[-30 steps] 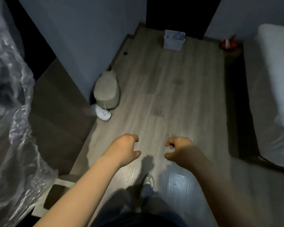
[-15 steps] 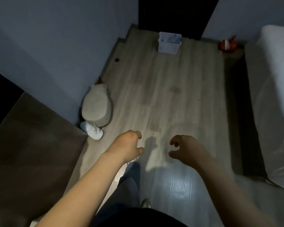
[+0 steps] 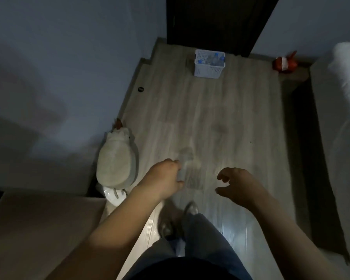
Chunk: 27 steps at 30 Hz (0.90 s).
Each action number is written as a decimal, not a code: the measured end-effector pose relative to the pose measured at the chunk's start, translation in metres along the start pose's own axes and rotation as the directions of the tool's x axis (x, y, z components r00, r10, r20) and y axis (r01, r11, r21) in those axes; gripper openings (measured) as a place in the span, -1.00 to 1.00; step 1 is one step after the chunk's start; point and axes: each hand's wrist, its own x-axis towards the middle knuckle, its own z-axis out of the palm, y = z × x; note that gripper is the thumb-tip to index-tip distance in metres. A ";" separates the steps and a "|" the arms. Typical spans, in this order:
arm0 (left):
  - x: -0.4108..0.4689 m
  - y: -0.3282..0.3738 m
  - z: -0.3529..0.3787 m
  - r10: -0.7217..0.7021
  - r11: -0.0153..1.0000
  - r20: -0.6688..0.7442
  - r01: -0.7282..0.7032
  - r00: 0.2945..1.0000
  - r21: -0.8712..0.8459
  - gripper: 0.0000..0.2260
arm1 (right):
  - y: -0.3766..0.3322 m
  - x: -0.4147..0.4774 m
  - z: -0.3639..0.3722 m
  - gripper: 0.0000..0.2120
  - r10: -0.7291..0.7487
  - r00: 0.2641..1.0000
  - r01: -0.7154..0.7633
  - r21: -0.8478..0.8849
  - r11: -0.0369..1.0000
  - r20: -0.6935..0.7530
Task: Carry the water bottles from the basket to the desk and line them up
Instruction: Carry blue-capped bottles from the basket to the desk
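"Bottles (image 3: 215, 58), where did they stand?"

"In the white basket (image 3: 209, 67) on the floor, at the upper middle of the frame by the dark doorway. Blue caps showed above its rim, but I could not count them."

"And the hands?"

"The left hand (image 3: 164, 180) and right hand (image 3: 236, 184) hung at the lower middle, well apart from the basket. Their fingers were loosely curled and held nothing."

"How much was done, then?"

"No bottle was out of the basket anywhere in view. A brown surface (image 3: 38, 229) lay at the lower left, though I could not tell whether it was the desk. I judged the walk to the basket was the step in hand. Lifting, carrying and lining up were all still left."

"Anything else?"

"A pale plush toy (image 3: 116, 162) sat by the left wall, and a red toy (image 3: 285, 63) at the upper right."
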 end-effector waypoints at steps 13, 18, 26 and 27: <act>0.194 0.045 -0.099 -0.053 0.999 -0.054 0.053 0.997 -0.008 -0.60 | 0.026 0.179 -0.146 -0.63 -0.062 0.998 0.062 -0.006 0.998 -0.001; 0.248 0.060 -0.126 -0.064 0.996 -0.038 0.061 0.997 -0.067 -0.57 | 0.033 0.226 -0.194 -0.63 -0.055 0.998 0.055 -0.003 0.998 0.018; 0.347 0.064 -0.172 -0.044 0.995 0.015 0.046 0.999 -0.090 -0.57 | 0.037 0.310 -0.247 -0.64 -0.021 0.999 0.021 0.010 1.000 0.032; 0.362 0.063 -0.180 -0.041 0.995 0.020 0.042 0.999 -0.087 -0.57 | 0.036 0.323 -0.255 -0.64 -0.016 0.999 0.015 0.013 1.000 0.029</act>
